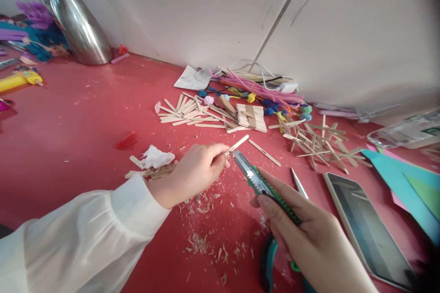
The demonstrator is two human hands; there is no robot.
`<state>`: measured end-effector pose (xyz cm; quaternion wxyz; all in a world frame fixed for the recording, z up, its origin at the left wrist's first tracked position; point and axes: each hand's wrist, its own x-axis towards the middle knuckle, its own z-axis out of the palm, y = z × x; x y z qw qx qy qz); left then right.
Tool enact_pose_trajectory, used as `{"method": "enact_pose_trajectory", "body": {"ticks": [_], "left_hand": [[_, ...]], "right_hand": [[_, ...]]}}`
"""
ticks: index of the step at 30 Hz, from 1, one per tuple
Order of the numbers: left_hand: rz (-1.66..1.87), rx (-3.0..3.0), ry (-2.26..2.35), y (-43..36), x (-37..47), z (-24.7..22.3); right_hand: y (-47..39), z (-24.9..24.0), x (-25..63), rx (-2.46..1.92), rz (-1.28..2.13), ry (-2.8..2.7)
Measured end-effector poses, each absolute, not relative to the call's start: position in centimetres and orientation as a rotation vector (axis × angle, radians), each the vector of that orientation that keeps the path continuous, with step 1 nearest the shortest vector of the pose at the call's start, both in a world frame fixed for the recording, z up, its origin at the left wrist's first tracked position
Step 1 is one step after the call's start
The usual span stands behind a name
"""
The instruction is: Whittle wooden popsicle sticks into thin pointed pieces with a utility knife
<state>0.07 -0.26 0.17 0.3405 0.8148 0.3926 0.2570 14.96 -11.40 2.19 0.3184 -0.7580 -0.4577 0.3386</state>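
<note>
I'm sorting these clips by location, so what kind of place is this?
Probably a craft workspace: a utility knife in the right hand, a wooden stick in the left, and wood shavings on the red table.

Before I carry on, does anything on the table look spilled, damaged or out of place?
Yes: wood shavings lie strewn across the table, mostly below the left hand, looking like loose litter. The loose stick just beyond the cutter has a narrow slot through it, which looks odd beside the plain sticks.
</note>
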Motion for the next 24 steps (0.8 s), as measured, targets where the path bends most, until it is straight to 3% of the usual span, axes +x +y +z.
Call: {"method": "enact_pose_trajectory", "body": {"ticks": [24], "left_hand": [[0.673,2.125,1.039,-0.29,0.03,0.12]], "right_hand": [[-11.34,2.42,15.04,-1.983,0.963,-1.165]]}}
